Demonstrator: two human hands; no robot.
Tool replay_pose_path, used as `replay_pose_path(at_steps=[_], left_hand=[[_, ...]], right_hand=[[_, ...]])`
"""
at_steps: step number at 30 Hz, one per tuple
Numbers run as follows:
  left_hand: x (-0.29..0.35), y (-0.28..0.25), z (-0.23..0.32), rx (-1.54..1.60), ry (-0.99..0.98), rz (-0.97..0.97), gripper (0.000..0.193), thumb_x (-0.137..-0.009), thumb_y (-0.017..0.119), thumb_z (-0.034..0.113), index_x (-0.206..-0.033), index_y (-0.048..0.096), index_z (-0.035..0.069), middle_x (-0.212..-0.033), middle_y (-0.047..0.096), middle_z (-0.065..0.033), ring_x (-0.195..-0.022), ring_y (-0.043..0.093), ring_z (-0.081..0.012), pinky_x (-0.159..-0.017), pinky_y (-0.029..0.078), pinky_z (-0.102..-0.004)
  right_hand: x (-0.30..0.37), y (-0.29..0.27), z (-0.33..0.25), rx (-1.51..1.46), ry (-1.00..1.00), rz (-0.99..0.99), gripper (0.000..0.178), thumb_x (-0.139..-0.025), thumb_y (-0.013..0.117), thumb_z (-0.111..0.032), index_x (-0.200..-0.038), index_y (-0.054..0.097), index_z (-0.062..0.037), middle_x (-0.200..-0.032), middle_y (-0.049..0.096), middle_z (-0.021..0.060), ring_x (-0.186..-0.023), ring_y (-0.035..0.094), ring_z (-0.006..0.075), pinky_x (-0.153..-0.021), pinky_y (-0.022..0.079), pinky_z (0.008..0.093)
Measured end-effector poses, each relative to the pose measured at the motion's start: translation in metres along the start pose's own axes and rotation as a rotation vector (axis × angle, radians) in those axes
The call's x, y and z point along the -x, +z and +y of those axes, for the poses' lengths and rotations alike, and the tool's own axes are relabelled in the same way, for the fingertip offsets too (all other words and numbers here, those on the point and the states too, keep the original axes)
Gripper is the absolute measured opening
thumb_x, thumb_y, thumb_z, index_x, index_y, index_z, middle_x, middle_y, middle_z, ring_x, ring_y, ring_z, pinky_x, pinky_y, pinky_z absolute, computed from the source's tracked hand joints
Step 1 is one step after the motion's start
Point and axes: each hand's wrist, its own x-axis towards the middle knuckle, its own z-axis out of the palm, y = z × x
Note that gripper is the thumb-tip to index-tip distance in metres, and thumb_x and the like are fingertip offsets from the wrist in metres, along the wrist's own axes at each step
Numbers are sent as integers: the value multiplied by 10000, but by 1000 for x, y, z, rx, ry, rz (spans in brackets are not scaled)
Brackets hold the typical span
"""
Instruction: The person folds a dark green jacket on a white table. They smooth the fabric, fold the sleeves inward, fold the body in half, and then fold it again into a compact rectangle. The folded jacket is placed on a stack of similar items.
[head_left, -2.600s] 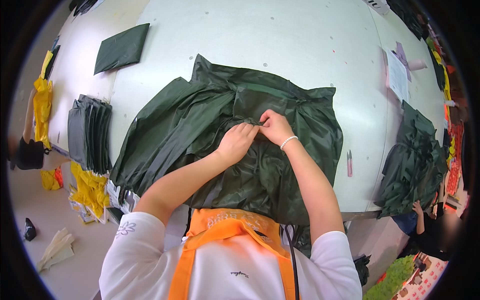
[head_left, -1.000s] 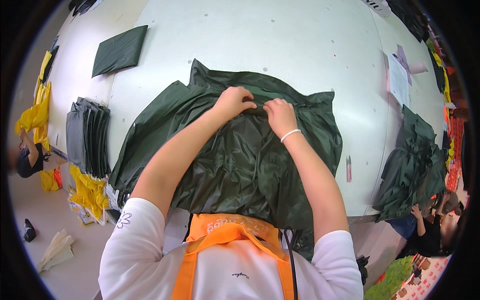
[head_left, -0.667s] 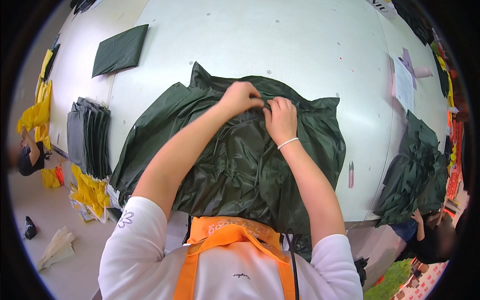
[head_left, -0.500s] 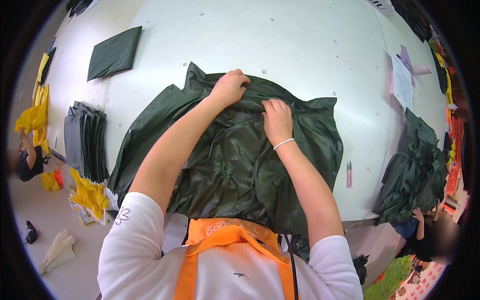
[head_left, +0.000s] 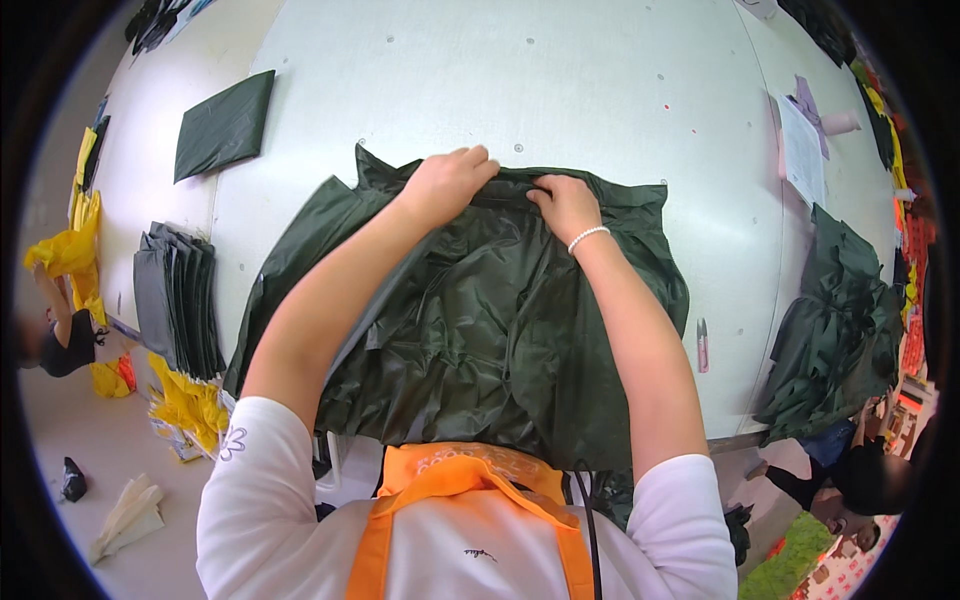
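Spread over the table in front of me lies a dark green, shiny, thin garment [head_left: 450, 330], wrinkled, its lower part hanging toward my orange apron [head_left: 470, 462]. My left hand [head_left: 448, 184] has its fingers closed over the garment's far edge, left of the middle. A short way to the right, my right hand [head_left: 567, 205], with a white beaded bracelet at the wrist, pinches the same edge between thumb and fingers. Between the two hands a strip of the edge is held taut. The left fingertips are partly hidden by the cloth.
A flat dark green folded packet [head_left: 225, 125] lies far left on the white table [head_left: 600, 90], above a stack of folded pieces [head_left: 178, 300]. Thread snips [head_left: 702, 346] rest to the right, near a green heap [head_left: 835, 320] and paper sheets [head_left: 800, 150]. Other people work at both sides.
My right hand has shifted slightly right, away from the left, and now pinches the edge. The garment's far edge between them is straighter and slightly nearer to me.
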Motion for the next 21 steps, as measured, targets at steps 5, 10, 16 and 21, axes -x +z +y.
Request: replay_pose_path(at_steps=[5,10,16,21], left_hand=[[-5,15,15,-237,-109,-51,221,-728,553,76,-941,609,57,-890,541,-68,-921,539,-249,-791,468,-352],[-20,60,48,247,-174,13,367,-769,524,94,-1129,555,33,-1069,551,-151,-1006,520,-328,-875,446,-381],[-16,61,71,72,-122,-58,562,-753,580,264,-1306,495,218,-1218,446,-224,-1170,391,-399,-986,321,-553],[-42,78,100,-136,-137,-12,435,-726,587,263,-1116,597,70,-1177,492,-171,-1143,426,-318,-919,370,-536]], right_hand=[[-16,14,8,-62,38,201,160,-796,641,-192,-895,647,-67,-929,640,128,-902,590,336,-769,478,428],[-14,8,3,129,101,185,275,-767,642,-156,-1023,580,-77,-1038,615,105,-1016,546,305,-836,431,442],[30,-31,30,98,-108,476,340,-726,590,12,-1060,593,-54,-1092,584,119,-1047,529,304,-892,433,402],[38,-32,92,190,-40,354,221,-725,668,-39,-934,624,-95,-1001,596,39,-1000,526,246,-872,406,388]])
